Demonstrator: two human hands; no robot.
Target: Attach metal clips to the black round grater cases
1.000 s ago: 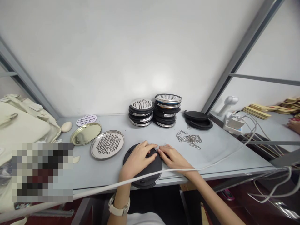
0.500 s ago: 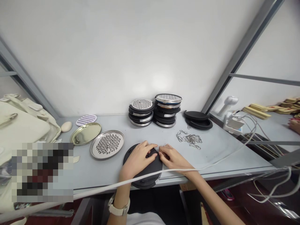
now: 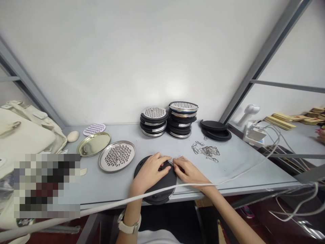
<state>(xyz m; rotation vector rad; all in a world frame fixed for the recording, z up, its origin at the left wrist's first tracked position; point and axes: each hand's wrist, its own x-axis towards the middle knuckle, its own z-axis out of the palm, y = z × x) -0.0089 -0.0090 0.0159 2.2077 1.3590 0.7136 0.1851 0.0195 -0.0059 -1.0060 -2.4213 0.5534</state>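
Note:
A black round holder (image 3: 162,189) lies at the table's front edge, partly overhanging it. My left hand (image 3: 153,168) rests over its top and holds it, with thumb and forefinger curved toward the holder's right rim. A small metal wire hook (image 3: 170,162) shows at that rim, between my two hands. Closed in a pinch, my right hand (image 3: 186,169) grips the hook's right end; its fingertips partly hide it. A pile of similar metal hooks (image 3: 209,151) is to the right. Left of the holder is a round metal grater plate (image 3: 117,156).
Two stacks of graters in black holders, a left stack (image 3: 154,121) and a right stack (image 3: 182,119), stand by the wall. Black rings (image 3: 215,130) sit farther right. A gold-coloured lid (image 3: 93,144) and a bag (image 3: 27,135) are left. A white cable (image 3: 193,184) crosses in front of my forearms.
My right hand's fingertips have shifted slightly at the holder's rim, and a little more of the metal hook shows. The view has moved slightly; my left hand stays on the holder.

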